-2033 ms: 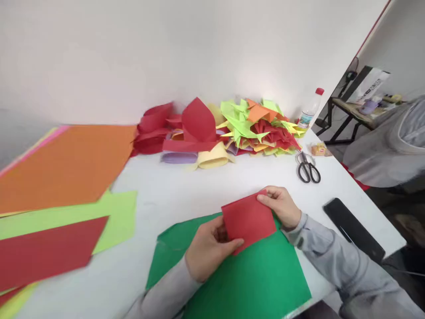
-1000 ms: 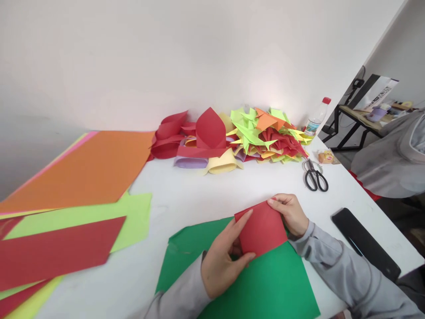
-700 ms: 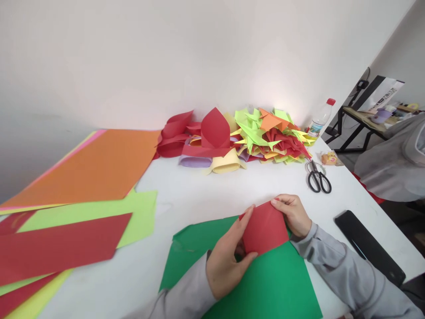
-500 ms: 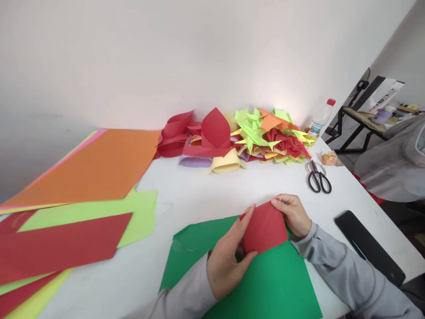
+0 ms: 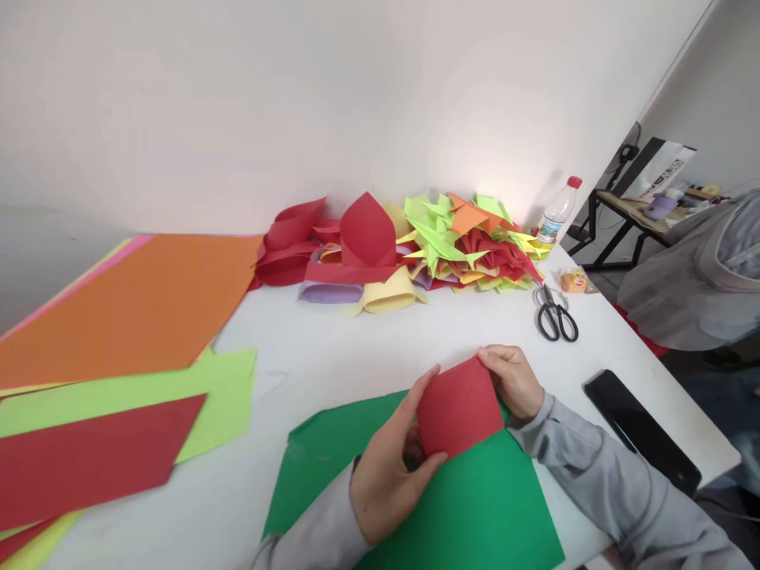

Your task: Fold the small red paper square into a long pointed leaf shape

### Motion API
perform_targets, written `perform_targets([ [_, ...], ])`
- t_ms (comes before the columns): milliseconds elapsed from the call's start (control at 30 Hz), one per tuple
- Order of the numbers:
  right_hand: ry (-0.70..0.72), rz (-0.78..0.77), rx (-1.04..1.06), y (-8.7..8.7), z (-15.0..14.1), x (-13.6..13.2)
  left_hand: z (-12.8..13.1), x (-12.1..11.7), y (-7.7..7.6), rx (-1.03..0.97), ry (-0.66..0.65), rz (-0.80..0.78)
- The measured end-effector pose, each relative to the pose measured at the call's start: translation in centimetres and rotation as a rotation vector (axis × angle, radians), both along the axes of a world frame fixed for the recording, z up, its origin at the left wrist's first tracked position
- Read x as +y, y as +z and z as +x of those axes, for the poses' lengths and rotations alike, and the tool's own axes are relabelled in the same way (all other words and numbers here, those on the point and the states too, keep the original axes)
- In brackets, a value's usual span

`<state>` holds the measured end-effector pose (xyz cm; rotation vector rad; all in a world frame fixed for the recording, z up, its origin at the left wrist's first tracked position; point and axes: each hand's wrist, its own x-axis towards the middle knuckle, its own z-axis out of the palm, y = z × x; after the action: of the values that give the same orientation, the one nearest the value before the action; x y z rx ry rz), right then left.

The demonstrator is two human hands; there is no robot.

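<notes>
At the far left, loose sheets are lying flat on the white surface [image 5: 332, 348]: an orange sheet [image 5: 131, 301], a lime sheet [image 5: 219, 388] under a red strip [image 5: 89, 459]. Next comes the green sheet [image 5: 475, 507], lying flat below my hands. My left hand [image 5: 385, 467] is pinching the lower left edge of the red piece [image 5: 460, 405], thumb underneath on the near corner and forefinger running up along its left side; that grip is closed on the paper. The red piece is sitting just above the green sheet, between both hands, tilted toward me, with a faint crease showing near its top. I am judging it as very light, thin and floppy unless supported at two edges, easy to dent or crease by accident, and a little slick, so I am taking it at opposite edges with fingertips only, pressing lightly. My right hand [image 5: 514, 380] is curling over the upper right corner, fingers closed on that edge. Behind, by the wall, a pile of folded paper shapes [image 5: 404, 245] is lying; further right are scissors [image 5: 555, 317], a bottle [image 5: 555, 214] and a black phone [image 5: 641, 431], all well apart from my hands.
</notes>
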<state>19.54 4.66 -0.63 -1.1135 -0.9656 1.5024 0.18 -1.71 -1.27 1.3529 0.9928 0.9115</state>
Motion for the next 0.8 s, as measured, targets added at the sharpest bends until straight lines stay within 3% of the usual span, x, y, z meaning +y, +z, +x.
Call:
perform_targets([
  [233,0.207,-0.06,-0.061,0.1,0.4,0.1,-0.4,0.7,0.3,-0.157,0.019,-0.146],
  [400,0.194,-0.058,-0.15,0.5,0.2,0.1,-0.5,1.4,-0.2,-0.24,0.042,-0.182],
  [600,0.314,-0.085,-0.282,0.9,0.5,0.3,-0.3,1.5,1.3,-0.283,0.168,-0.205],
  [800,0.425,-0.138,-0.273,1.1,0.9,0.5,-0.7,1.9,1.7,-0.263,0.15,-0.258],
])
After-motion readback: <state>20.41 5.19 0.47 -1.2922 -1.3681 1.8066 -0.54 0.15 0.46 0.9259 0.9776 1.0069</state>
